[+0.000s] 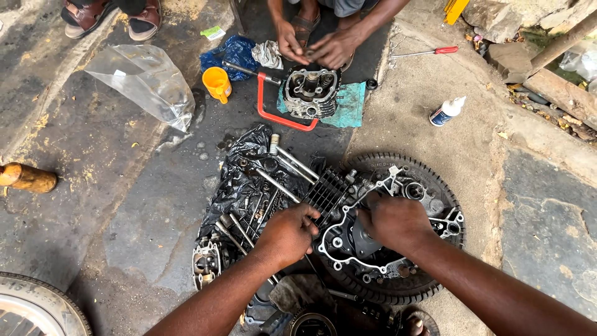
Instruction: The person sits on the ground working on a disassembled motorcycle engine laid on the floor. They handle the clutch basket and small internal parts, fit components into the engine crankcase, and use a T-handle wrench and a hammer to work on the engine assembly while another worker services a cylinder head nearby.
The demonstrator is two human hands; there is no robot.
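Two bare hands work low in the view on an oily engine crankcase [364, 239] that lies flat inside a black tyre [429, 186] on the ground. The left hand [289, 235] is curled closed at the case's left edge, beside the dark cooling fins; what it pinches is hidden. The right hand [395, 221] presses down, fingers bent over the middle of the case, gripping something I cannot make out. Doing this well likely calls for one hand steadying the case while the other works squarely, so that nothing slips on the oil

Just left, a crumpled black plastic sheet [239, 180] holds loose long bolts, rods and small metal parts. Farther off, a cylinder head [311, 93] sits on a teal cloth [351, 106] with an orange clamp tool [280, 115] around it, under another person's hands [317, 45]. Near it stand a small orange cup [217, 84], contents unseen, a clear plastic bag [146, 78] that looks empty, and a white squeeze bottle [446, 111] lying to the right
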